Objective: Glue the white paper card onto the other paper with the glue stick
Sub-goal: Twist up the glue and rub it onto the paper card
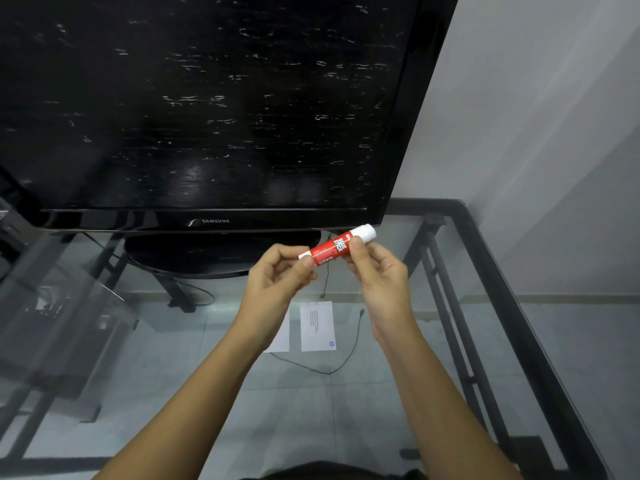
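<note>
A large dark television (207, 109) fills the back of the glass table (502, 306), standing on its oval base. On the glass nearer the person lie two white papers just beside each other and apart: the white paper card (317, 326) with small print, and the other paper (282, 336), partly hidden behind the left forearm. Above them, held in the air, is the red glue stick (330, 248). The left hand (277, 282) pinches its lower end; the right hand (377, 271) pinches the body near the white cap (365, 233), which seems on. Likely nothing is glued yet: uncapping, spreading and pressing remain.
</note>
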Action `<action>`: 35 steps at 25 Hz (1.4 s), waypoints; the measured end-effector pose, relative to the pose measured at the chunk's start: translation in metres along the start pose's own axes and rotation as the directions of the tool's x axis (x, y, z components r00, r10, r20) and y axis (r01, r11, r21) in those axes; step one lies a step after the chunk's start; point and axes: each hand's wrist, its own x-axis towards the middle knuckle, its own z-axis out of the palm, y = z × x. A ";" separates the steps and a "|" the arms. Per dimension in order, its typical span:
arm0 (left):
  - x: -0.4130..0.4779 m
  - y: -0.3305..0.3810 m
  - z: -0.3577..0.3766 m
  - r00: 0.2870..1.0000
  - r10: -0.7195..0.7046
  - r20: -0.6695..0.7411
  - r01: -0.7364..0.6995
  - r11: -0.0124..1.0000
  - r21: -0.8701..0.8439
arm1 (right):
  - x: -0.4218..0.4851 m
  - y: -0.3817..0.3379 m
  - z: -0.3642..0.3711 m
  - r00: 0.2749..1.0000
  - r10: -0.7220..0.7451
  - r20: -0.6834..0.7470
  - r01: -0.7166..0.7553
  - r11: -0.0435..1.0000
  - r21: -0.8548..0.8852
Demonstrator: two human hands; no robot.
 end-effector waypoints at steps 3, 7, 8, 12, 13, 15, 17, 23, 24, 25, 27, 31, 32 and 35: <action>0.001 -0.005 -0.014 0.874 0.466 0.134 -0.463 0.718 0.520 | -0.002 0.001 0.000 1.000 0.012 -0.006 -0.011 1.000 0.004; 0.005 -0.015 -0.022 0.406 0.753 0.518 -0.677 -0.133 0.724 | -0.005 0.004 0.004 1.000 0.028 0.012 -0.029 1.000 0.000; 0.006 -0.017 -0.021 0.428 0.761 0.487 -0.664 -0.101 0.741 | -0.005 0.003 0.005 0.999 0.027 0.018 -0.027 1.000 -0.002; -0.004 -0.008 -0.009 0.966 0.247 0.080 -0.260 0.915 0.310 | -0.002 0.004 0.001 1.000 0.005 0.015 -0.004 0.999 -0.040; -0.005 -0.008 -0.008 0.993 0.082 0.087 -0.093 0.987 0.128 | -0.002 0.005 0.001 1.000 0.006 0.018 -0.005 0.998 -0.055; -0.003 -0.014 -0.009 0.997 0.017 0.069 -0.019 1.000 0.024 | -0.002 0.008 0.003 1.000 0.017 0.022 -0.015 0.997 -0.079; -0.002 -0.016 -0.008 0.999 0.023 0.028 -0.024 0.999 0.027 | -0.001 0.012 0.003 0.999 0.029 0.028 -0.027 0.995 -0.094; 0.004 -0.042 -0.025 0.984 -0.147 -0.097 0.141 0.988 -0.070 | 0.015 0.059 -0.010 0.997 0.036 0.070 0.004 0.863 -0.506; 0.004 -0.051 -0.030 0.974 -0.193 -0.116 0.184 0.979 -0.083 | 0.016 0.076 -0.016 0.996 0.031 0.083 0.027 0.782 -0.622; 0.004 -0.062 -0.035 0.957 -0.251 -0.142 0.237 0.965 -0.110 | 0.016 0.095 -0.022 0.992 0.046 0.114 0.050 0.697 -0.715; 0.001 -0.082 -0.041 0.904 -0.382 -0.190 0.347 0.917 -0.196 | 0.014 0.131 -0.035 0.972 0.123 0.198 0.101 0.539 -0.836; -0.007 -0.118 -0.045 0.744 -0.606 -0.281 0.504 0.785 -0.359 | 0.011 0.185 -0.050 0.913 0.277 0.299 0.210 0.308 -0.928; -0.008 -0.125 -0.045 0.705 -0.652 -0.278 0.516 0.741 -0.429 | 0.011 0.193 -0.052 0.911 0.279 0.304 0.226 0.280 -0.933; -0.004 -0.145 -0.044 0.646 -0.721 -0.251 0.522 0.657 -0.543 | 0.020 0.215 -0.054 0.882 0.290 0.371 0.322 0.203 -0.925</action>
